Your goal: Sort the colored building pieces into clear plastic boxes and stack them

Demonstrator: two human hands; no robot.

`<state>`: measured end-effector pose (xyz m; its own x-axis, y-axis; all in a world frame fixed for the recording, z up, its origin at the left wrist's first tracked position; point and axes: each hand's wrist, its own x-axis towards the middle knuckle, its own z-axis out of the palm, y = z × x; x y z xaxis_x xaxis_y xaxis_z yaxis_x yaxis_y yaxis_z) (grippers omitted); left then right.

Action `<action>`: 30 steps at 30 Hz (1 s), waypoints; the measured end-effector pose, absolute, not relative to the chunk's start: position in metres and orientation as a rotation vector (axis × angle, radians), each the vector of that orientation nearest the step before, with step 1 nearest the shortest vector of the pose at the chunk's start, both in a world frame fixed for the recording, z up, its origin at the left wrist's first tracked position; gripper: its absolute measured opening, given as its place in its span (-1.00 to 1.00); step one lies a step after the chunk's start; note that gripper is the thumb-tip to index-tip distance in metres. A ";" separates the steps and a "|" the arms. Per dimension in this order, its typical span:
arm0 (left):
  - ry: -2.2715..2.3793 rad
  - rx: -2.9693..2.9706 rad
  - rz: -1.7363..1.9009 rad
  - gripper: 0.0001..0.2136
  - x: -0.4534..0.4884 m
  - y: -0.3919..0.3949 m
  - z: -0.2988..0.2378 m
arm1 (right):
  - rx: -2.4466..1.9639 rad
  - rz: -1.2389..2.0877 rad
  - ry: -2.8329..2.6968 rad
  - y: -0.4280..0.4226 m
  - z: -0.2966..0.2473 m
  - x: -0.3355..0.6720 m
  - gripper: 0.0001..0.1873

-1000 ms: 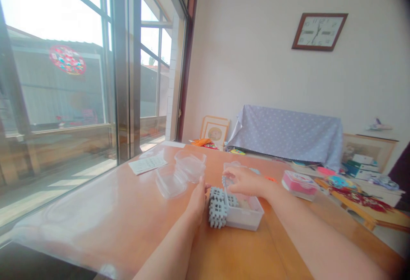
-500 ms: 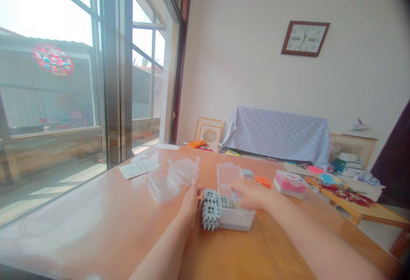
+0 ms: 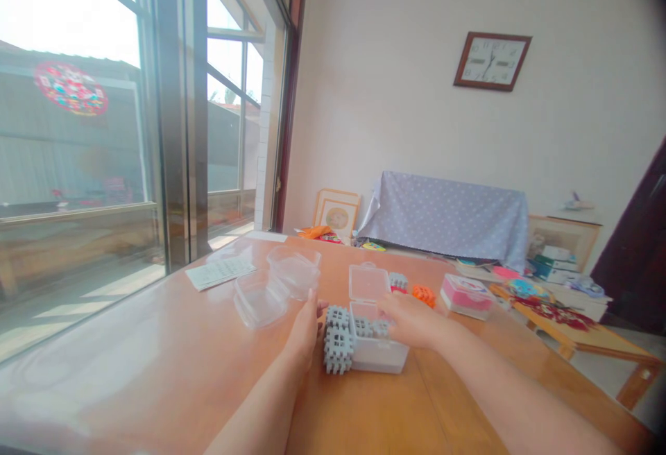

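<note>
Blocks, grey plastic, flat and notch-edged (image 3: 363, 328): at least two, lying in a translucent white rectangular plastic box (image 3: 379, 361), near its far side. Box standing on a glossy orange-brown wooden table (image 3: 374, 417), its clear lid (image 3: 368, 283) raised at the back.

Right hand (image 3: 413, 318): reaching over the right side of the box, fingers bent down into it; fingertips partly hidden, so whether they pinch a block cannot be told.

Stack of grey notched plastic blocks (image 3: 338, 351): just left of the box, standing on the table.

Left hand (image 3: 306, 327): just left of the stack, thumb and fingers slightly parted, nothing seen between them; contact with the stack cannot be made out.

Behind the right hand: one grey notched block (image 3: 398, 280), a red piece (image 3: 398, 290) close by, partly hidden, and orange notched blocks (image 3: 424, 295). Farther right, a pink-filled box of clear plastic (image 3: 467, 297).

Left side of table: two clear plastic containers (image 3: 260, 299), adjoining; beside them, a pale printed sheet (image 3: 221, 272).

Beyond: pale blue dotted cloth (image 3: 447, 219), draped; brown-framed rectangular clock (image 3: 492, 61), on the wall.
</note>
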<state>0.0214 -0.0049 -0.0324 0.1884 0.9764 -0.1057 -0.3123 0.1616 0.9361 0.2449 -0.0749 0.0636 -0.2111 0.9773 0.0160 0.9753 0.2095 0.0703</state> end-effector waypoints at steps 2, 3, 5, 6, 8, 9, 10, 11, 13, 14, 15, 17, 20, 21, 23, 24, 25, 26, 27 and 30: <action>0.908 0.946 1.130 -0.32 0.021 -0.005 -0.032 | 1.992 0.070 2.386 -0.076 0.061 0.246 -0.68; 0.909 0.947 1.133 -0.32 0.022 -0.004 -0.032 | 2.017 0.061 2.371 -0.076 0.060 0.246 -0.69; 0.909 0.952 1.139 -0.31 0.022 -0.004 -0.033 | 2.061 0.057 2.358 -0.077 0.059 0.246 -0.72; 0.908 0.955 1.142 -0.31 0.022 -0.003 -0.034 | 2.075 0.061 2.357 -0.077 0.059 0.245 -0.74; 0.904 0.958 1.139 -0.30 0.022 -0.002 -0.035 | 2.077 0.060 2.364 -0.078 0.060 0.241 -0.78; 0.905 0.956 1.131 -0.29 0.022 -0.001 -0.036 | 2.066 0.052 2.367 -0.078 0.061 0.239 -0.78; 0.908 0.951 1.118 -0.29 0.022 -0.001 -0.036 | 2.048 0.040 2.362 -0.078 0.062 0.237 -0.78; 0.913 0.945 1.104 -0.28 0.022 -0.001 -0.037 | 2.028 0.028 2.348 -0.078 0.063 0.234 -0.78; 0.920 0.935 1.086 -0.27 0.021 -0.002 -0.036 | 1.978 0.005 2.302 -0.077 0.064 0.231 -0.77; 0.922 0.933 1.084 -0.26 0.021 -0.002 -0.036 | 1.949 -0.004 2.282 -0.076 0.063 0.229 -0.77; 0.924 0.934 1.087 -0.26 0.021 -0.003 -0.035 | 1.919 -0.012 2.274 -0.074 0.062 0.229 -0.77; 0.926 0.939 1.095 -0.26 0.021 -0.004 -0.034 | 1.878 -0.024 2.276 -0.072 0.059 0.228 -0.76; 0.915 0.948 1.104 -0.27 0.021 -0.004 -0.034 | 1.912 -0.028 2.252 -0.068 0.052 0.229 -0.73; 0.909 0.950 1.109 -0.27 0.021 -0.004 -0.034 | 1.937 -0.032 2.238 -0.067 0.051 0.230 -0.73; 0.905 0.948 1.118 -0.28 0.021 -0.004 -0.035 | 1.970 -0.035 2.229 -0.066 0.050 0.232 -0.71; 0.904 0.947 1.122 -0.29 0.021 -0.004 -0.035 | 1.994 -0.032 2.233 -0.066 0.051 0.232 -0.70; 0.904 0.945 1.126 -0.29 0.021 -0.004 -0.035 | 2.032 -0.025 2.239 -0.066 0.053 0.232 -0.69; 0.904 0.943 1.129 -0.30 0.021 -0.004 -0.035 | 2.082 -0.011 2.249 -0.066 0.056 0.231 -0.68; 0.903 0.941 1.133 -0.31 0.021 -0.005 -0.034 | 2.143 0.003 2.264 -0.066 0.058 0.230 -0.70; 0.901 0.925 1.152 -0.33 0.021 -0.006 -0.032 | 2.274 0.032 2.360 -0.065 0.067 0.222 -0.75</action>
<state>0.0213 -0.0057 -0.0318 0.1721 0.9799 -0.1012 -0.3347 0.1548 0.9295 0.2218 -0.0646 0.0667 -0.0324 0.9933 0.1113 0.9959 0.0415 -0.0802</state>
